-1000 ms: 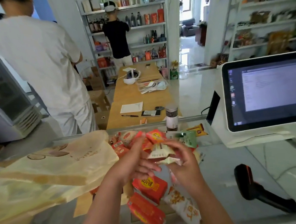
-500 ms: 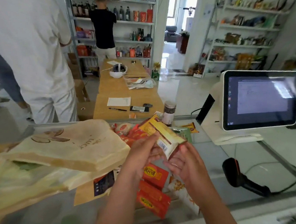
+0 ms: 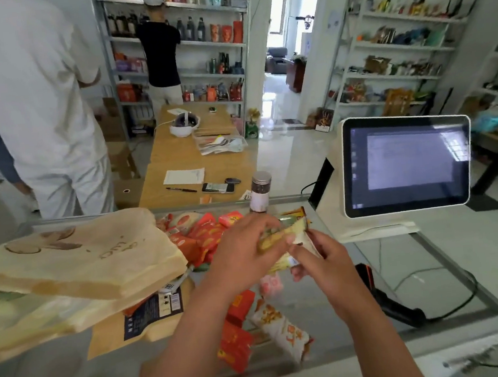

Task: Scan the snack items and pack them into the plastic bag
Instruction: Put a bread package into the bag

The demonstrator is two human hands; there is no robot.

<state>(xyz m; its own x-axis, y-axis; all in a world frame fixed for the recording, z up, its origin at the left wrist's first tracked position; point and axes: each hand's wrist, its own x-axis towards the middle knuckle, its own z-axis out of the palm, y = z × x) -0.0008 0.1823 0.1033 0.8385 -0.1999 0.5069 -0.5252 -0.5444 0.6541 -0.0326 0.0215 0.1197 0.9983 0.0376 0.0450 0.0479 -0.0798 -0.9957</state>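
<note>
Head view, both hands together above glass counter (image 3: 371,270), left hand (image 3: 242,259) and right hand (image 3: 324,260) gripping yellow snack packet (image 3: 280,237), plastic bag (image 3: 75,265) left, remaining snacks (image 3: 203,232) beneath, scanner (image 3: 386,299) right.

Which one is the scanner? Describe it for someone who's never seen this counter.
Find the white touchscreen at the right. Below it, on the glass counter, lies the scanner, right of the snack pile. Unlike the bright packets, it is black with orange trim and trails a cable.

Scanner (image 3: 405,313) partly hidden, apparently behind right hand (image 3: 324,260).
</note>
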